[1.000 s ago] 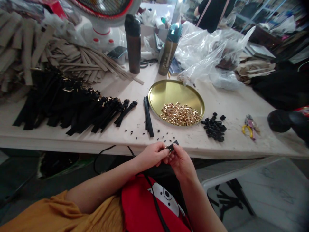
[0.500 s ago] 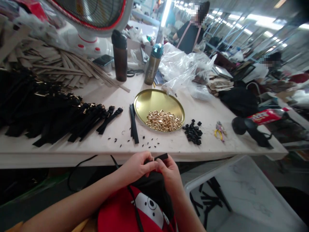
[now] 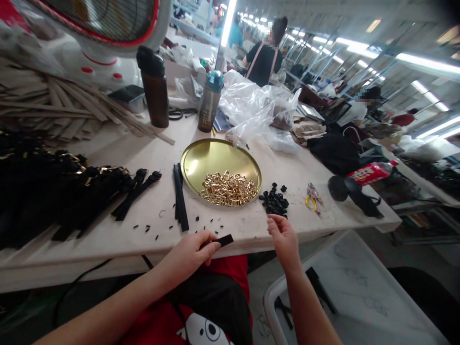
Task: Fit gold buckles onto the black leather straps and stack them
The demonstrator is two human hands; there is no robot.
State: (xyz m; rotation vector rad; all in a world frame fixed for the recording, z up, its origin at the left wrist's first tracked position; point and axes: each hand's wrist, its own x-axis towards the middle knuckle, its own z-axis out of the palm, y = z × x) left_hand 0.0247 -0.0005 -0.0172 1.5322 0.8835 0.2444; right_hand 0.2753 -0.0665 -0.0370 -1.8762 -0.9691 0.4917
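My left hand (image 3: 201, 247) is closed on a short black strap (image 3: 225, 240), whose flat end sticks out to the right past the thumb. My right hand (image 3: 283, 237) is apart from it, at the near side of a pile of small black plastic pieces (image 3: 275, 201). Its fingers are half curled, thumb and forefinger slightly apart, with nothing visible between them. Left of the pile, a round gold tray (image 3: 223, 153) carries a heap of small gold metal buckles (image 3: 230, 189). Several longer black straps (image 3: 180, 201) lie beside the tray's left rim.
Finished-looking black straps with gold fittings (image 3: 72, 191) are heaped at the left. Yellow-handled pliers (image 3: 312, 199) lie right of the pile. Two bottles (image 3: 154, 91), a fan (image 3: 104, 24) and clear plastic bags (image 3: 255, 105) stand behind. A white bin (image 3: 345, 278) is below the table edge at right.
My right hand has let go of the strap and moved right to the black pieces. My left hand keeps the strap. The view has turned a little to the right.
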